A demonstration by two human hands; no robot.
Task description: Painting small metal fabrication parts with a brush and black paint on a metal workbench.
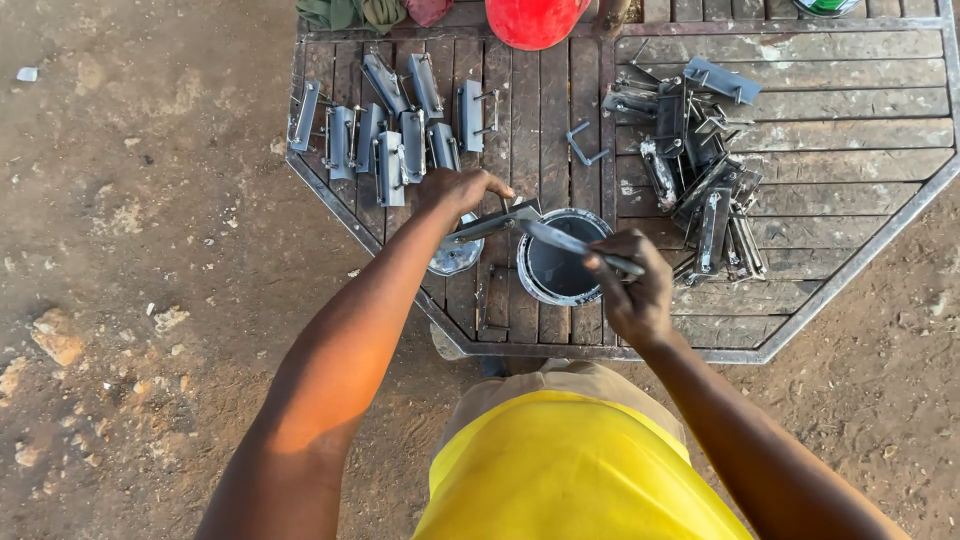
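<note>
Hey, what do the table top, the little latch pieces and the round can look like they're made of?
Table top: weathered wooden slats with visible grain and gaps, in a rusty, probably metal frame. Latch pieces: likely steel, flat folded shapes, coated silver-grey; the pile at right looks darker. Can: seemingly thin metal, grey paint inside. The left hand holds one piece, the right hand a brush.

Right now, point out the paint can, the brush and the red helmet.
paint can (pixel 556 296): head view, near rim.
brush (pixel 575 245): head view, middle of the handle.
red helmet (pixel 533 20): head view, its crown.
</note>
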